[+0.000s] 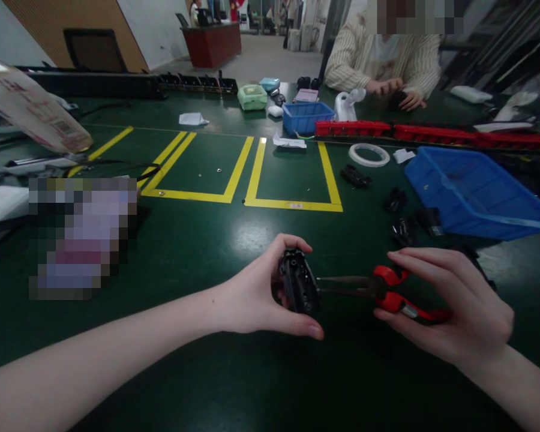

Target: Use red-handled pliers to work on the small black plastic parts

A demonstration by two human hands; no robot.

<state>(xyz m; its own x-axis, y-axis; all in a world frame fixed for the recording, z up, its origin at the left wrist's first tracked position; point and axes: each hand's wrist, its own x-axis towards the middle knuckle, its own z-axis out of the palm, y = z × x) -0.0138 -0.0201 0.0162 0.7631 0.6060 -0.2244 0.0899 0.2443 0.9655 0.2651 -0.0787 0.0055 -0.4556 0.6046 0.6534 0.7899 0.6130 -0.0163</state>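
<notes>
My left hand (263,294) is closed round a small black plastic part (298,282), held just above the green table (207,252). In my right hand (454,306) are red-handled needle-nose pliers (387,291), gripped by the handles. The pliers' dark jaws point left and reach into the black part. Several more black parts (402,219) lie on the table just beyond my right hand.
A large blue bin (468,192) stands at the right, a smaller blue bin (306,117) and a tape roll (369,154) farther back. Yellow lines mark rectangles (292,204) mid-table. Red rails (432,133) run at the back right. A person in a striped top (387,57) sits opposite.
</notes>
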